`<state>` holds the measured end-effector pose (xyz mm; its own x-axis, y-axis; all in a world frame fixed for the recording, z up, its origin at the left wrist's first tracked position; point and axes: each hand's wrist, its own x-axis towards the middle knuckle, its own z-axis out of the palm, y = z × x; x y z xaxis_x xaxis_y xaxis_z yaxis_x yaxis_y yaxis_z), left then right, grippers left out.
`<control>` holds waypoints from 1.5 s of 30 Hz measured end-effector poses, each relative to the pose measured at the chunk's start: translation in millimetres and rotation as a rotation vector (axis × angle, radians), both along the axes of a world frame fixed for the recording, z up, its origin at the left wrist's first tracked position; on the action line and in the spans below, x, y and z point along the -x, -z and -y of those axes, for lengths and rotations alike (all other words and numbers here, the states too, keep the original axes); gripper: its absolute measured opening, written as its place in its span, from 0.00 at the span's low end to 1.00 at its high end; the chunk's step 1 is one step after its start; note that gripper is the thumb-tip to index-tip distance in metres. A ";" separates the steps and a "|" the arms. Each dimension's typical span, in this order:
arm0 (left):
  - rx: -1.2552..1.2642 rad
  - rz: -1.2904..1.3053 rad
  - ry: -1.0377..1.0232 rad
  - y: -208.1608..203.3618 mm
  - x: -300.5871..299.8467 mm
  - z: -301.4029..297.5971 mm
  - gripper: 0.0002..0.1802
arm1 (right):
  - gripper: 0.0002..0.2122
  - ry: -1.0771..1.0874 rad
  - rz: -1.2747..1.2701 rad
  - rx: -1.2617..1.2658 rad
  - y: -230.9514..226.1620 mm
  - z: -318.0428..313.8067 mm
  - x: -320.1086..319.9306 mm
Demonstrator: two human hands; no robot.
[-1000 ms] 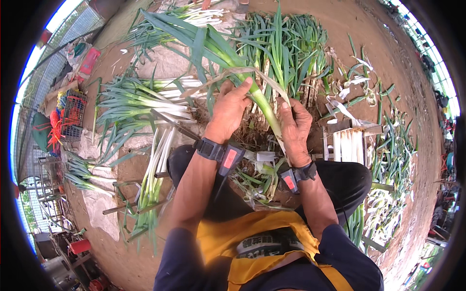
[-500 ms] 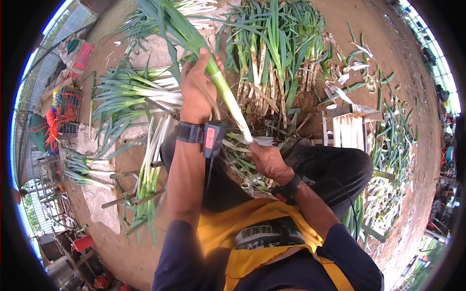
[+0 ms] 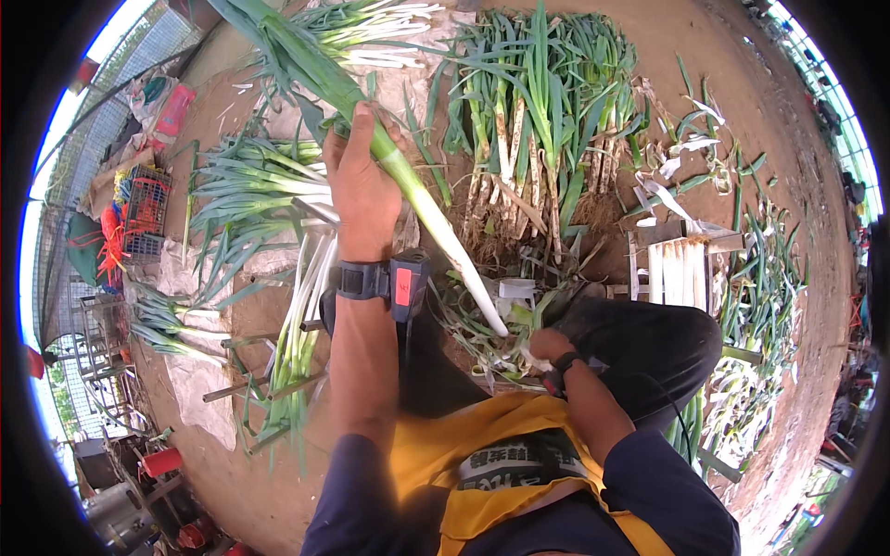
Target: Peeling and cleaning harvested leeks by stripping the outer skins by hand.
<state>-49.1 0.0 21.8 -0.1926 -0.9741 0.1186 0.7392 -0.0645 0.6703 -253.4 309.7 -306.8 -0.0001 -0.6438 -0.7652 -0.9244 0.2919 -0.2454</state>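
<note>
A long leek [image 3: 422, 199] slants across the middle, green leaves up at the far left and clean white end pointing down toward my lap. My left hand [image 3: 363, 190] is closed around it where the green turns pale. Just right of the white end, and apart from it, is my right hand [image 3: 551, 345], low over my right thigh. Its fingers look curled in; whatever they may hold is hidden. Peeled leek leaves [image 3: 473, 334] lie loosely heaped between my legs, beneath the leek.
Unpeeled leeks with roots [image 3: 528, 139] stand bunched ahead. Cleaned leeks [image 3: 269, 185] lie on sacking to the left, more on a metal rack [image 3: 301, 324]. White leek stalks [image 3: 677, 273] fill a frame by my right knee. Leaf scraps [image 3: 760, 278] cover the right ground. A crate [image 3: 146, 204] stands far left.
My right hand has come off the leek's white end and moved down and right. My left hand still grips the leek, shifted slightly left; the white end now hangs lower.
</note>
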 end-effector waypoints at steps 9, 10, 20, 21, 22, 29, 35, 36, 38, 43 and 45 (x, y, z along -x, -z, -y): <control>-0.280 -0.087 0.132 22.7 6.5 0.9 0.07 | 0.12 1.050 1.015 0.435 -207.6 146.8 0.5; -0.245 -0.105 0.200 21.5 12.7 -3.1 0.08 | 0.13 0.985 1.155 0.457 -222.1 150.9 -3.5; 0.027 -0.199 0.662 13.4 33.8 -21.1 0.11 | 0.18 0.683 1.201 0.630 -278.6 136.2 -55.3; -0.015 -0.017 0.623 10.9 33.2 -25.9 0.14 | 0.18 0.765 1.174 0.557 -282.0 133.3 -54.0; -0.053 0.163 0.580 0.8 34.2 -30.7 0.18 | 0.18 0.767 1.170 0.561 -279.8 131.8 -54.8; 0.053 0.744 0.255 51.7 37.6 -15.6 0.16 | 0.18 0.573 0.625 1.066 -235.2 115.1 -64.8; -0.078 0.577 0.270 53.1 55.1 -36.3 0.09 | 0.19 0.930 1.127 0.692 -263.2 133.9 -53.1; -0.078 0.581 0.256 60.8 52.3 -36.7 0.09 | 0.19 0.992 1.192 0.600 -279.2 142.3 -53.6; -0.141 0.504 0.296 59.7 58.4 -39.3 0.11 | 0.19 0.958 1.228 0.639 -275.1 153.3 -46.2; -0.192 0.382 0.440 49.7 57.2 -39.6 0.13 | 0.19 1.056 1.372 0.684 -270.9 155.2 -46.3; -0.163 0.331 0.457 50.1 56.4 -41.0 0.14 | 0.22 1.176 1.458 0.654 -274.3 153.9 -46.8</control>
